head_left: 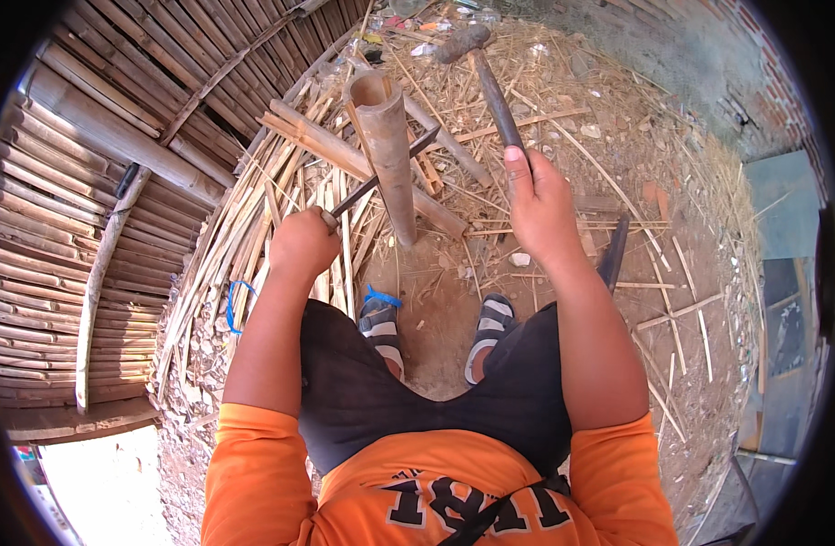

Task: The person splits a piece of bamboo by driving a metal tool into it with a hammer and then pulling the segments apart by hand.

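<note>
An upright bamboo tube (397, 173) stands in front of me, with a split running down from its top on the left side. My left hand (304, 242) is closed on the handle of a long knife. The knife's dark blade (426, 141) crosses the bamboo, coming out beyond its right side; the near wall hides the middle of the blade. In my right hand (543, 207) is the handle of a hammer (497, 100). Its thick, worn head is raised to the upper right of the bamboo's top, apart from both bamboo and knife.
Behind the upright tube lies a thick bamboo pole (322, 141). Split bamboo strips (254, 218) pile up at the left, beside a slatted bamboo wall (49, 273). A dark blade-like piece (614, 253) is by my right forearm. My sandalled feet (381, 328) are close to the tube's base.
</note>
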`<control>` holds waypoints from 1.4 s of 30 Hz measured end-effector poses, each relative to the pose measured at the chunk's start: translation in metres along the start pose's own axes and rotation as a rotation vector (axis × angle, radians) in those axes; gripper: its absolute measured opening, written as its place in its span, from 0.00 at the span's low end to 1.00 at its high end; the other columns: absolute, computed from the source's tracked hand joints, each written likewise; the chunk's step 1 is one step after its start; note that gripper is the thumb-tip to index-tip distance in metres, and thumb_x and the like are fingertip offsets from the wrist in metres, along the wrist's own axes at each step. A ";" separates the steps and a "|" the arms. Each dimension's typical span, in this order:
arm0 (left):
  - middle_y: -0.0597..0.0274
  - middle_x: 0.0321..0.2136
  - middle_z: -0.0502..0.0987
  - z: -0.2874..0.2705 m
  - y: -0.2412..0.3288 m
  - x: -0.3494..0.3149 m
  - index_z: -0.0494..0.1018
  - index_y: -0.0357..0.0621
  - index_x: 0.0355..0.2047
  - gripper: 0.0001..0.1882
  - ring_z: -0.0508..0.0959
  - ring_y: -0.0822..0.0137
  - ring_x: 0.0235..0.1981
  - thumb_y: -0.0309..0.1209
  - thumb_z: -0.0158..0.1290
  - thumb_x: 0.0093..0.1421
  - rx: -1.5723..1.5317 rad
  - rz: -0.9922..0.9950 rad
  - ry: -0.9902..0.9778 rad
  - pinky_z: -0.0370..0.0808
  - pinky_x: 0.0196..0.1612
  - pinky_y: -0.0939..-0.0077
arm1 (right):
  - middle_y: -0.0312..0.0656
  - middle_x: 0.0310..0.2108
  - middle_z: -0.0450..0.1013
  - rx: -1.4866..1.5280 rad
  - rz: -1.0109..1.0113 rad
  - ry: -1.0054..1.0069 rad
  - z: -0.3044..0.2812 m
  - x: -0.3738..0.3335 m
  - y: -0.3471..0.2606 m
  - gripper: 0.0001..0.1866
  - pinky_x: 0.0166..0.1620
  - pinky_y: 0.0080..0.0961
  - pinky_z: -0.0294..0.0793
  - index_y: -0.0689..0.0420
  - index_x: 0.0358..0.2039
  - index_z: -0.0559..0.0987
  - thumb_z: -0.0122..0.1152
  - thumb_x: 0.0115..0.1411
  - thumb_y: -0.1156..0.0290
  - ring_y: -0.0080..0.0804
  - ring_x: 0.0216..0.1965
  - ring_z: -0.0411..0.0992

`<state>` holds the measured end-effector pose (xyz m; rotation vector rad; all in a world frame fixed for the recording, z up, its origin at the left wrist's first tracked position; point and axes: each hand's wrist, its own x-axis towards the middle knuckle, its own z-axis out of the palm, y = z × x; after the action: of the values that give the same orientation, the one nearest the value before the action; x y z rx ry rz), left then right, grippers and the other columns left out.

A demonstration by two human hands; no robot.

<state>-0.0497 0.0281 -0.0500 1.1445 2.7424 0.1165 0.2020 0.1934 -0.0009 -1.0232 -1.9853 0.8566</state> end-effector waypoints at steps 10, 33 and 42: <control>0.43 0.36 0.83 0.008 -0.004 0.001 0.80 0.41 0.41 0.15 0.83 0.45 0.40 0.36 0.55 0.59 -0.018 -0.015 0.004 0.80 0.47 0.53 | 0.54 0.21 0.73 -0.042 0.091 -0.127 0.013 -0.009 0.004 0.24 0.30 0.43 0.70 0.63 0.31 0.76 0.52 0.71 0.51 0.52 0.23 0.72; 0.43 0.35 0.83 0.012 -0.008 -0.004 0.79 0.43 0.42 0.14 0.83 0.44 0.39 0.34 0.54 0.57 -0.031 -0.032 0.016 0.79 0.46 0.51 | 0.45 0.18 0.68 0.081 0.070 -0.058 0.009 -0.001 0.008 0.29 0.29 0.38 0.67 0.63 0.32 0.75 0.47 0.73 0.45 0.38 0.21 0.68; 0.45 0.40 0.83 0.005 -0.006 -0.003 0.80 0.43 0.43 0.15 0.83 0.46 0.44 0.37 0.55 0.60 -0.017 -0.034 -0.036 0.80 0.49 0.54 | 0.52 0.19 0.71 -0.271 0.134 -0.245 0.031 -0.009 0.047 0.29 0.31 0.42 0.70 0.63 0.31 0.75 0.48 0.72 0.46 0.52 0.23 0.72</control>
<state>-0.0508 0.0224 -0.0551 1.0842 2.7231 0.1136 0.1968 0.2006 -0.0572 -1.2668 -2.3076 0.8313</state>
